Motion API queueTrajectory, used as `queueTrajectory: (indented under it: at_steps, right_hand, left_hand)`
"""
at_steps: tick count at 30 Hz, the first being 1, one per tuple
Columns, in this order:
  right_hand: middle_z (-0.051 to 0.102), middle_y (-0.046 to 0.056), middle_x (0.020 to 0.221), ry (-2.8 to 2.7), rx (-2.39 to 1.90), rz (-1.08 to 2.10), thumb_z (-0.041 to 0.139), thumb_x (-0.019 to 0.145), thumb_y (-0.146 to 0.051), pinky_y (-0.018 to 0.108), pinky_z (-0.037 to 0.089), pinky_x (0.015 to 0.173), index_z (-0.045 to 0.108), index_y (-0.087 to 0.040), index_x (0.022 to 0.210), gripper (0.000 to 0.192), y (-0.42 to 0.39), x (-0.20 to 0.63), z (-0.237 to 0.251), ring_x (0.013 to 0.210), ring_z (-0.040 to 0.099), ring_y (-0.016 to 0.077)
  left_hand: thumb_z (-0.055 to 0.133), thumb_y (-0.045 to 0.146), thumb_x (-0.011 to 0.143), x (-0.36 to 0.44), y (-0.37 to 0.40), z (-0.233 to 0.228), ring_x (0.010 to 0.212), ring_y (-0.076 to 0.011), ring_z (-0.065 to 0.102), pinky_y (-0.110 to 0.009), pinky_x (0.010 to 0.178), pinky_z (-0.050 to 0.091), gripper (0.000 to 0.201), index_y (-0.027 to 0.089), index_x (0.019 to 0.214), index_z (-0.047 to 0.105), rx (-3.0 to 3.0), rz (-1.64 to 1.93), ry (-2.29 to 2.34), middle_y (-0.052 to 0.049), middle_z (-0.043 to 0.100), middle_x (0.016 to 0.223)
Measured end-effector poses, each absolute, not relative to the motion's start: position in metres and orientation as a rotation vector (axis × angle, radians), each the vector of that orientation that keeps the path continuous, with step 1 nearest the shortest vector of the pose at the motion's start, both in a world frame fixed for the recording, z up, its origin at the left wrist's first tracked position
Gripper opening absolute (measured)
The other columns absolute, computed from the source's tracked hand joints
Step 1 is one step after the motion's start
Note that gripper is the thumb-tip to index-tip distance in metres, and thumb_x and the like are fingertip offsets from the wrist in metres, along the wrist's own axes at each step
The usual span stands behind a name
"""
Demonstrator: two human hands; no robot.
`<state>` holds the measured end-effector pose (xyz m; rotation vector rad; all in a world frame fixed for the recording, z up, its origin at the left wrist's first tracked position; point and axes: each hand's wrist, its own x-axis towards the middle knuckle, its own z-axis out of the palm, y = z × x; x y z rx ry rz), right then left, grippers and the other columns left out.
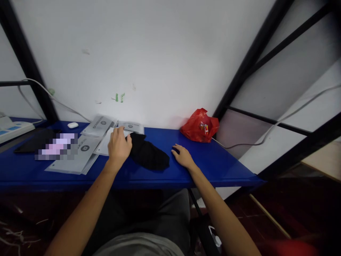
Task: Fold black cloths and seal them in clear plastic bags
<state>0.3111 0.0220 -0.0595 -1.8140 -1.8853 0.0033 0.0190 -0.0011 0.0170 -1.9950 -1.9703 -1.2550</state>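
Leftmost, a white power strip [14, 128] sits at the edge of the glossy blue tabletop [221, 163], with a thin white cable [53, 97] running up the wall behind it. Next comes a flat dark tablet-like slab [32, 140], then a small white oval earbud case [72, 124] near the wall, and a spread of grey printed plastic packets [80, 156] lying flat and overlapping one another.

The left hand [119, 145] rests palm down where those packets meet a crumpled black cloth item [147, 153], possibly a sock. Its fingers lie fairly flat and loose, touching the cloth's left edge and a white sheet under them; they are not closed around anything. The cloth lies on the table between the two hands, bunched, neither folded nor slipped into any packet.

The right hand [182, 155] lies flat on the bare blue surface just right of the cloth, fingers spread, holding nothing. Whether its fingertips touch the fabric cannot be told.

Further right, a knotted red plastic bag [199, 126] sits against the wall, well apart from both hands.

Judging by this, the work on the cloth looks barely begun: it is unhandled and the packets lie flat.
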Motion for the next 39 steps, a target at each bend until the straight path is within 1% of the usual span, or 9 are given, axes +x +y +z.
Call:
queueTrajectory:
  at_steps: [7,12,16,20,24,26,29,34,39]
  right_hand:
    - [0.063,0.012,0.115,-1.784,-1.407,-0.195,0.045,0.086,-0.029,0.044,0.042,0.097,0.066,-0.018,0.094,0.024,-0.006,0.274,-0.043,0.107,0.057,0.0240]
    - [0.058,0.012,0.125,-2.051,-1.344,-0.172,0.053,0.085,-0.035,0.045,0.041,0.097,0.064,-0.019,0.099,0.023,-0.035,0.220,-0.036,0.116,0.052,0.0257]
    - [0.057,0.012,0.125,-2.174,-1.482,-0.130,0.059,0.082,-0.030,0.047,0.037,0.100,0.064,-0.018,0.095,0.018,-0.038,0.205,-0.039,0.119,0.050,0.0269]
    - [0.059,0.012,0.122,-2.113,-1.629,-0.175,0.057,0.081,-0.023,0.043,0.039,0.097,0.063,-0.017,0.094,0.015,-0.034,0.227,-0.040,0.115,0.052,0.0263]
    - [0.059,0.013,0.123,-2.039,-1.863,-0.260,0.053,0.081,-0.018,0.043,0.038,0.097,0.064,-0.015,0.097,0.020,-0.031,0.263,-0.032,0.115,0.051,0.0289]
    - [0.058,0.013,0.124,-2.002,-1.940,-0.303,0.050,0.079,-0.012,0.042,0.037,0.098,0.065,-0.014,0.096,0.023,-0.027,0.276,-0.027,0.115,0.051,0.0290]
    - [0.061,0.011,0.120,-1.983,-1.937,-0.291,0.047,0.080,-0.012,0.037,0.040,0.095,0.065,-0.015,0.098,0.025,-0.018,0.283,-0.024,0.111,0.054,0.0257]
    - [0.066,0.011,0.108,-2.035,-1.974,-0.182,0.048,0.087,-0.027,0.035,0.043,0.087,0.064,-0.015,0.102,0.026,0.000,0.282,-0.026,0.103,0.057,0.0258]
    - [0.064,0.012,0.115,-2.054,-1.979,-0.028,0.053,0.081,-0.020,0.034,0.043,0.090,0.062,-0.015,0.111,0.032,0.024,0.284,-0.022,0.107,0.057,0.0248]
  left_hand:
    - [0.045,0.041,0.089,0.001,-0.012,-0.036,0.106,-0.0283,0.052,-0.038,0.085,0.046,0.039,0.013,0.114,0.055,-2.326,-0.720,-1.868,-0.013,0.060,0.109]
    - [0.047,0.030,0.089,0.005,-0.003,-0.042,0.100,-0.0274,0.055,-0.035,0.078,0.047,0.027,0.012,0.104,0.060,-2.239,-0.684,-1.874,-0.013,0.061,0.102]
    - [0.044,0.019,0.086,0.000,0.002,-0.022,0.089,-0.0246,0.060,-0.033,0.073,0.047,0.019,0.016,0.093,0.061,-2.268,-0.844,-1.870,-0.009,0.064,0.092]
    - [0.043,0.030,0.087,-0.018,0.002,-0.001,0.082,-0.0241,0.063,-0.033,0.073,0.047,0.022,0.017,0.090,0.061,-2.170,-1.236,-1.963,-0.007,0.065,0.081]
    - [0.048,0.029,0.083,-0.024,-0.003,-0.004,0.091,-0.0271,0.060,-0.038,0.081,0.047,0.028,0.012,0.104,0.057,-2.016,-1.305,-1.954,-0.013,0.063,0.099]
    - [0.046,0.023,0.084,-0.016,-0.006,-0.013,0.102,-0.0275,0.056,-0.038,0.088,0.045,0.033,0.010,0.113,0.053,-2.068,-1.233,-1.787,-0.015,0.059,0.111]
    - [0.041,0.021,0.088,0.001,-0.008,-0.028,0.105,-0.0253,0.054,-0.036,0.091,0.043,0.030,0.013,0.113,0.055,-2.341,-0.975,-1.593,-0.012,0.061,0.110]
    - [0.036,0.023,0.091,0.013,0.005,-0.035,0.106,-0.0271,0.054,-0.039,0.088,0.043,0.030,0.011,0.107,0.059,-2.522,-0.512,-1.664,-0.015,0.061,0.110]
    - [0.033,0.021,0.091,0.013,0.029,-0.016,0.105,-0.0284,0.055,-0.041,0.087,0.043,0.033,0.013,0.110,0.059,-2.502,-0.353,-1.733,-0.014,0.061,0.112]
